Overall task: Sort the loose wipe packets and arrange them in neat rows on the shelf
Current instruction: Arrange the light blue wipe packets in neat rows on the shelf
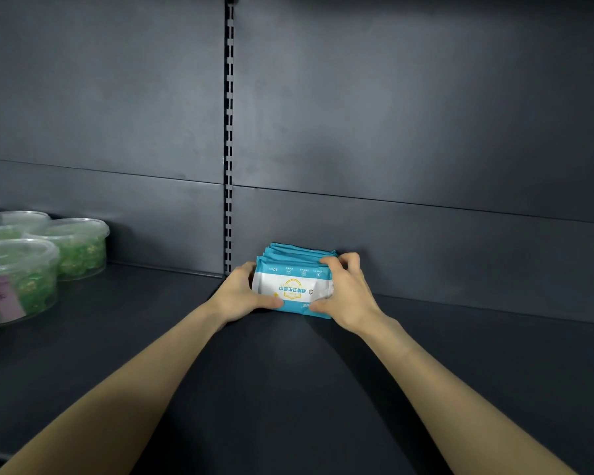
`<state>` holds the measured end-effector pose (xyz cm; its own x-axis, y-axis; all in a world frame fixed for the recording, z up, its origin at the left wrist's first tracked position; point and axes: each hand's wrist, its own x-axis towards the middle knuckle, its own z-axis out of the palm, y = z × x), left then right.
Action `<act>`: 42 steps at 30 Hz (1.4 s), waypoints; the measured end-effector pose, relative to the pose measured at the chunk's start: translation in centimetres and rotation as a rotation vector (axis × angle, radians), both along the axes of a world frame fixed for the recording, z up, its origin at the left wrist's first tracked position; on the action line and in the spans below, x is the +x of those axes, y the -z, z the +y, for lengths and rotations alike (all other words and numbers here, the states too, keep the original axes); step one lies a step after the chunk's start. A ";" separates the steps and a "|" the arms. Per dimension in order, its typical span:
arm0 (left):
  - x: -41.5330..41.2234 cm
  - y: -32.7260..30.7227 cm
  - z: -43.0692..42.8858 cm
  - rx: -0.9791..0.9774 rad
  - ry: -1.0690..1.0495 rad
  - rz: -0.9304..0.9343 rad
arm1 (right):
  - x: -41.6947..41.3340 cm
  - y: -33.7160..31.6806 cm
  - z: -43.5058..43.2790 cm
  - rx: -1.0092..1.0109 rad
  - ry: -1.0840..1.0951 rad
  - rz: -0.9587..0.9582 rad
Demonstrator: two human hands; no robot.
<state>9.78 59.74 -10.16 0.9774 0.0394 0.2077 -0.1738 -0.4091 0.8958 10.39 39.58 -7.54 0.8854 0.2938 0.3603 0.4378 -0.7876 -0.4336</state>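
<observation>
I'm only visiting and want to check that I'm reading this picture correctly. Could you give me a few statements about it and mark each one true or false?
1. The left hand and right hand both hold the packets. True.
2. The packets are red. False: they are blue and white.
3. Clear tubs stand on the shelf, left of the packets. True.
4. The packets sit at the shelf's front edge. False: they are far back, by the back panel.
5. The tubs touch the packets. False: bare shelf lies between them.
</observation>
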 end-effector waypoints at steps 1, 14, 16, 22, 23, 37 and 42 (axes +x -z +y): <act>-0.1 0.0 0.0 0.003 0.000 -0.002 | 0.0 0.0 0.1 -0.004 -0.001 0.003; 0.5 0.2 0.1 0.139 0.015 0.045 | 0.6 -0.2 0.4 -0.064 0.021 0.042; 0.3 0.2 0.1 0.136 0.014 0.026 | 0.7 -0.3 0.3 -0.013 -0.005 0.076; -0.1 0.0 -0.2 0.116 0.060 0.004 | 0.6 -0.3 0.1 0.041 -0.040 0.098; 0.0 0.0 -0.2 0.113 0.063 0.005 | 0.6 -0.3 0.1 0.043 -0.041 0.098; -0.7 -0.3 0.7 -0.006 0.000 -0.036 | 0.6 -0.4 -0.1 -0.139 -0.001 0.022; -1.1 -0.4 0.7 0.156 -0.050 -0.121 | 0.5 -0.5 -0.2 -0.149 0.016 0.012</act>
